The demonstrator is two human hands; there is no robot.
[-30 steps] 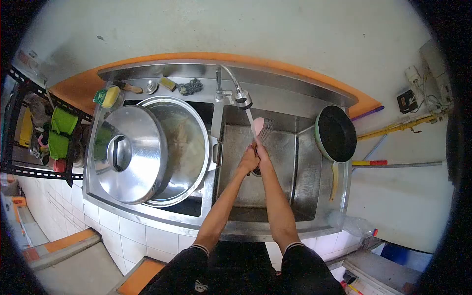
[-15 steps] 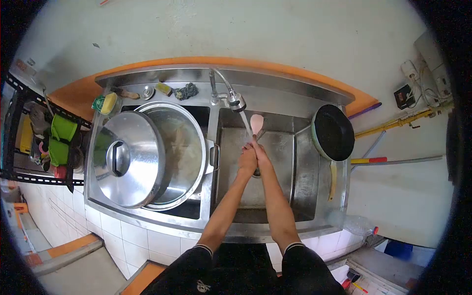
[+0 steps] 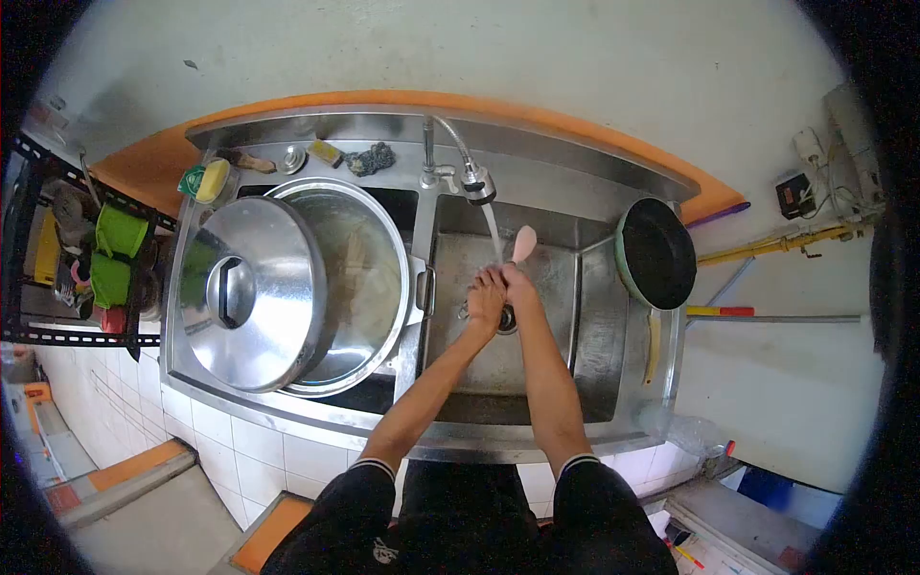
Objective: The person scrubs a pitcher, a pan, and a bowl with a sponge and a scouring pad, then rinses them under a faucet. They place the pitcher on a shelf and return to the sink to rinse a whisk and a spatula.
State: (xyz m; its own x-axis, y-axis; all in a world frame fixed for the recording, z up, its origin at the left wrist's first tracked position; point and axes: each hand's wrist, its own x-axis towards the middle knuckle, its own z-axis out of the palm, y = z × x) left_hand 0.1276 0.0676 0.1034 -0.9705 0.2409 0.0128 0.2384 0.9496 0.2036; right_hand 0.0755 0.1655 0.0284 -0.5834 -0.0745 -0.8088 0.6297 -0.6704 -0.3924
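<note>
Both hands are in the right sink basin: right hand [image 3: 517,285] grips the pink spatula [image 3: 523,243] beside the faucet [image 3: 476,184] stream, left hand [image 3: 486,297] rubs its handle. I'd turn it slowly so water hits both faces.

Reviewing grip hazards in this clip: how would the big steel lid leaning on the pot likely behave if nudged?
The lid rests tilted against the large pot, not seated, so a push would probably slide or tip it. Its polished steel looks slippery, more so near the running faucet. Its breadth suggests some weight; the central handle seems the safest hold.
</note>
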